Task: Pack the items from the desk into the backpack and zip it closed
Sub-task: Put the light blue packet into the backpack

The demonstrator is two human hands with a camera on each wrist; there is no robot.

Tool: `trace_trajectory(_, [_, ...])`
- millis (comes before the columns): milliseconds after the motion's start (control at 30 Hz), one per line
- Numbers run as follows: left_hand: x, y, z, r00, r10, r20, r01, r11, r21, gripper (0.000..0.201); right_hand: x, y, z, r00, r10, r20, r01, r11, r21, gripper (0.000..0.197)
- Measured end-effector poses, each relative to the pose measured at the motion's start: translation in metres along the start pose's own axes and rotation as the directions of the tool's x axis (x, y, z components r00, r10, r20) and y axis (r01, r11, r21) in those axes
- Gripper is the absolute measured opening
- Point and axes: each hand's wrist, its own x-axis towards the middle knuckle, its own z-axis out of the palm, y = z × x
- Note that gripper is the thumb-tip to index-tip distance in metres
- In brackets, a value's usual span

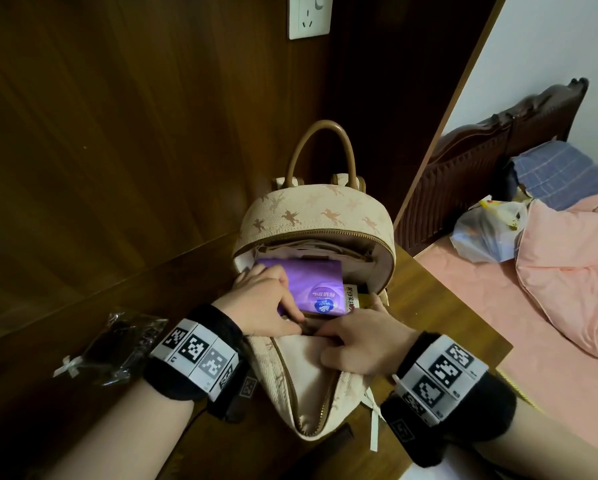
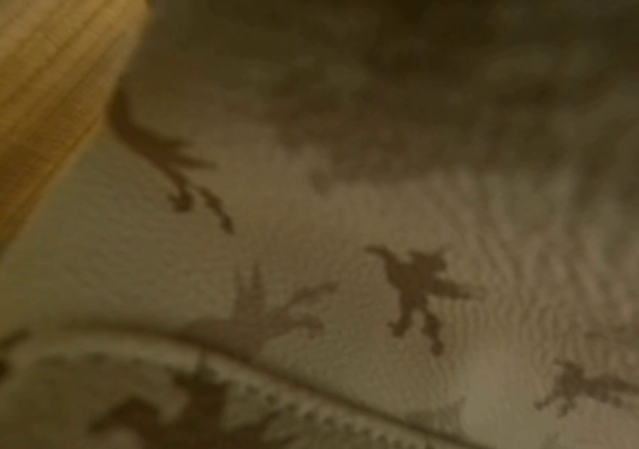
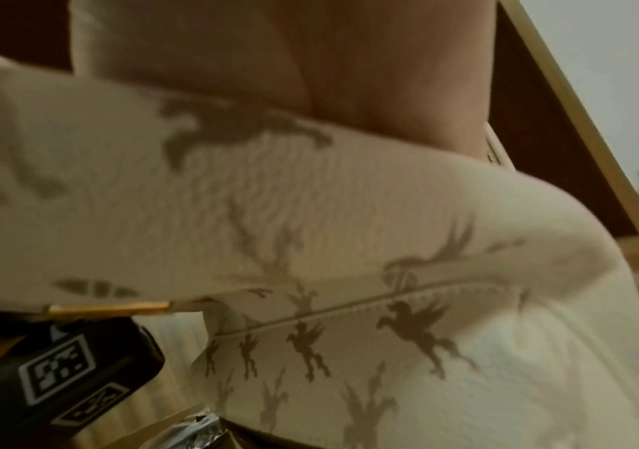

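Observation:
The cream backpack (image 1: 311,209) with a winged-horse print lies on the wooden desk (image 1: 439,306), its main compartment unzipped and wide open. A purple packet (image 1: 311,282) sits in the opening, and a yellow box (image 1: 354,296) is tucked in at its right. My left hand (image 1: 273,299) has its fingers curled over the packet's near left corner, thumb along the opening's front edge. My right hand (image 1: 353,341) grips the front flap of the opening just right of it. Both wrist views show only the printed fabric (image 2: 387,273) (image 3: 348,212) close up.
A black item in a clear plastic bag (image 1: 117,344) lies on the desk to the left of the backpack. Wood panelling with a wall socket (image 1: 309,15) stands behind. A bed with a pink quilt (image 1: 567,271) and a plastic bag (image 1: 487,230) is on the right.

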Motion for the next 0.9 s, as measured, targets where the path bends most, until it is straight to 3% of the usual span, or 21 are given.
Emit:
trace_trajectory(167, [-0.001, -0.003, 0.005, 0.999, 0.017, -0.028, -0.017, 1.0, -0.006, 0.015, 0.009, -0.004, 0.005, 0.998, 0.051, 0.049, -0.042, 0.984, -0.173, 0.068])
trace_trajectory(367, [0.003, -0.008, 0.007, 0.998, 0.021, -0.058, -0.022, 1.0, -0.021, 0.011, 0.021, 0.003, 0.0, 0.988, 0.048, 0.147, -0.035, 0.995, -0.092, 0.08])
trace_trajectory(467, [0.002, -0.009, 0.007, 0.999, 0.007, -0.053, -0.011, 0.998, -0.064, 0.012, 0.02, 0.004, -0.004, 0.992, 0.026, 0.123, -0.023, 0.999, -0.027, 0.079])
trace_trajectory(600, [0.003, -0.009, 0.006, 0.999, -0.019, -0.045, 0.014, 0.995, -0.098, 0.021, 0.017, 0.01, -0.006, 0.999, -0.031, 0.011, 0.028, 0.98, 0.195, 0.075])
trace_trajectory(667, [0.004, -0.009, 0.004, 0.999, -0.025, -0.044, 0.02, 0.993, -0.113, 0.025, 0.014, 0.014, -0.008, 0.998, -0.036, -0.048, 0.049, 0.953, 0.3, 0.061])
trace_trajectory(767, [0.007, -0.011, 0.004, 0.999, -0.038, -0.035, 0.032, 0.988, -0.154, 0.04, 0.01, 0.013, -0.012, 0.985, -0.06, -0.16, 0.105, 0.951, 0.291, 0.027])
trace_trajectory(900, [0.009, -0.021, 0.005, 0.995, -0.035, -0.09, 0.002, 0.939, -0.345, 0.047, 0.007, 0.017, -0.017, 0.927, -0.08, -0.367, 0.176, 0.956, 0.236, 0.024])
